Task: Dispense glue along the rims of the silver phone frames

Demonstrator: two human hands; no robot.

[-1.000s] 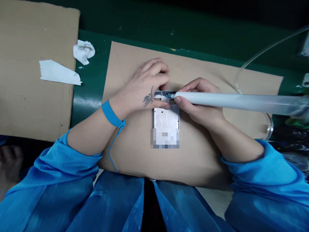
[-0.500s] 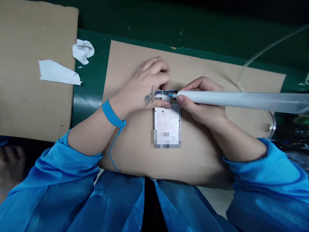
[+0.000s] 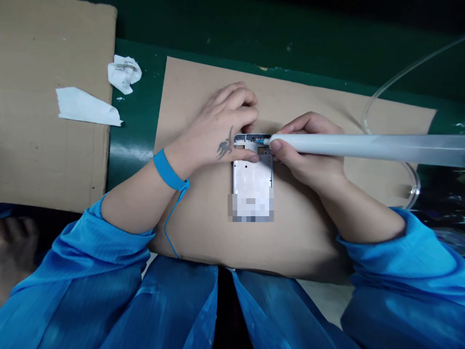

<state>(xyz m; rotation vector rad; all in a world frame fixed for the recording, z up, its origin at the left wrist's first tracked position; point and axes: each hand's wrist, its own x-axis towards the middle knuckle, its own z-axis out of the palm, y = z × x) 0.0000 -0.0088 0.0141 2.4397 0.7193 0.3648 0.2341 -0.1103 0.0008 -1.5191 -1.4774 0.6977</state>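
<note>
A silvery phone frame (image 3: 252, 179) lies flat in front of me, its lower end blurred by pixels. My left hand (image 3: 228, 123) grips its upper left part, thumb on the face and curled fingers beyond the top edge. In my right hand (image 3: 308, 148) is a white dispensing syringe (image 3: 337, 144), held near its blue needle tip. That tip points left at the dark strip along the frame's top end; whether it touches cannot be told. A blue wrist strap (image 3: 169, 170) with a thin cord circles my left wrist.
Brown cardboard (image 3: 203, 213) lies under the work on a green table (image 3: 174, 29). Crumpled white tissue (image 3: 124, 72) and a flat paper piece (image 3: 87, 106) lie at left, near another board (image 3: 51, 155). Clear tubing (image 3: 378, 92) curves at right. Another person's hand (image 3: 18, 252) shows at lower left.
The syringe and my right hand have shifted slightly right in the view. My left hand keeps its hold on the phone frame; the whole view has moved a little.
</note>
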